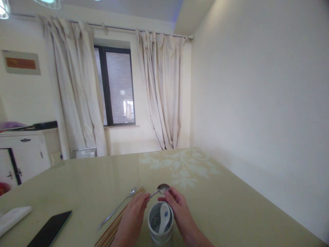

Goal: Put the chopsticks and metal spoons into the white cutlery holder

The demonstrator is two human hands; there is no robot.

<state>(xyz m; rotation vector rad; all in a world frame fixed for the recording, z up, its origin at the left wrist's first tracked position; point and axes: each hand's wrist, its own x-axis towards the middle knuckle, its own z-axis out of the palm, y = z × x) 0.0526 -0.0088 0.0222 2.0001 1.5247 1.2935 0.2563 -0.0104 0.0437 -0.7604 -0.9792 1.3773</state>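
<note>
A metal spoon (162, 187) is held between my two hands, above and just beyond a grey cylindrical holder (150, 229). My left hand (133, 214) pinches its handle, while the fingers of my right hand (180, 207) grip it at the bowl end. Inside the holder a white ceramic spoon (165, 216) with a small blue mark leans against the wall. A bundle of wooden chopsticks (109, 233) lies on the table by my left hand, partly hidden under it. Left of the chopsticks rests a long-handled metal spoon (114, 211).
The pale green table (231, 212) has a white floral pattern at its far side and meets a wall on the right. A black flat phone-like object (50, 230) and a white packet (15, 218) lie at the left. A white cabinet (28, 147) stands beyond.
</note>
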